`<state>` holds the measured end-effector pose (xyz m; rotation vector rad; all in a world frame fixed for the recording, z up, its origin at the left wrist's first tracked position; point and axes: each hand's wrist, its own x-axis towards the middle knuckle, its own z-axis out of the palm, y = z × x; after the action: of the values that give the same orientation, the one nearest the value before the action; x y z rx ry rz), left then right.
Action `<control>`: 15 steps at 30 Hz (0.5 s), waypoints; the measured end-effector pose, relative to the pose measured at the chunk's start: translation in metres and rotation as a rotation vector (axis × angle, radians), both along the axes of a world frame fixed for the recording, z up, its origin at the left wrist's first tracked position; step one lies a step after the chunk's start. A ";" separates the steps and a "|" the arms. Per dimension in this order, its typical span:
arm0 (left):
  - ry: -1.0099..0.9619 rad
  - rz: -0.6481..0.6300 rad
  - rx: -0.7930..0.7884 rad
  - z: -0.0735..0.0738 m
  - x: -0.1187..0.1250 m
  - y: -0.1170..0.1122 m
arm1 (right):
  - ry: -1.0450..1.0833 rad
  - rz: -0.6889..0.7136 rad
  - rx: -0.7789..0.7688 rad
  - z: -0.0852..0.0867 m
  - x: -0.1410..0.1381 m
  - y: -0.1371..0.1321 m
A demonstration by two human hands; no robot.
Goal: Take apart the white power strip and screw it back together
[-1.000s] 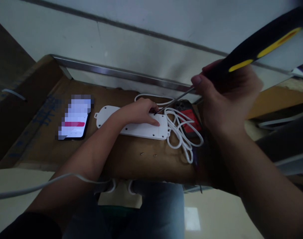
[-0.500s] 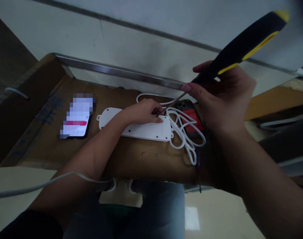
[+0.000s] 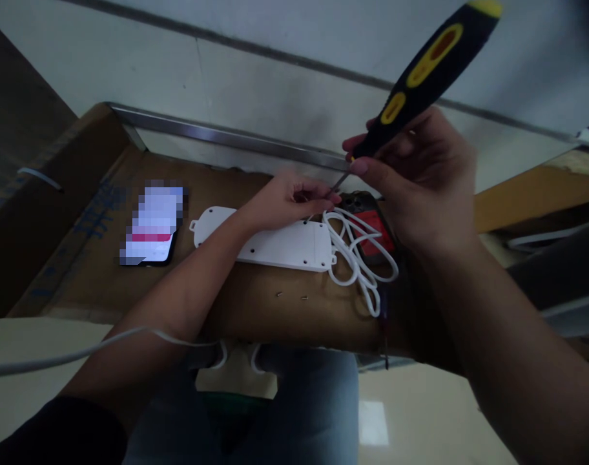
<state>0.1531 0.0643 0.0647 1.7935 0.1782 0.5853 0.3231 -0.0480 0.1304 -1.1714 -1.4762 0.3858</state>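
Screws (image 3: 278, 294): two loose below power strip (image 3: 275, 245), centre frame. Left hand (image 3: 294, 197) pinches screwdriver (image 3: 420, 64) tip; right hand (image 3: 420, 181) clenches its handle.

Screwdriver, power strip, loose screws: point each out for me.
screwdriver (image 3: 420, 72), head view, on the black-and-yellow handle.
power strip (image 3: 285, 248), head view, on its white back panel.
loose screws (image 3: 278, 294), head view, on the left screw of the two.
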 end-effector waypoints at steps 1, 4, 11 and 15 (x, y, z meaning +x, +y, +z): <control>0.015 0.007 -0.002 0.000 0.000 0.000 | -0.013 -0.004 -0.016 0.001 -0.001 -0.001; 0.040 0.024 -0.015 0.001 -0.001 0.000 | -0.087 -0.046 -0.016 0.002 -0.004 -0.004; 0.061 0.048 -0.006 0.006 -0.002 -0.003 | -0.137 -0.281 0.203 0.002 -0.017 -0.002; 0.049 0.081 -0.038 0.007 -0.002 -0.003 | -0.197 -0.272 0.110 0.007 -0.017 -0.006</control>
<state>0.1515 0.0613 0.0714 1.7716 0.2947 0.5914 0.3058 -0.0535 0.1373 -1.3289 -1.4599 0.0023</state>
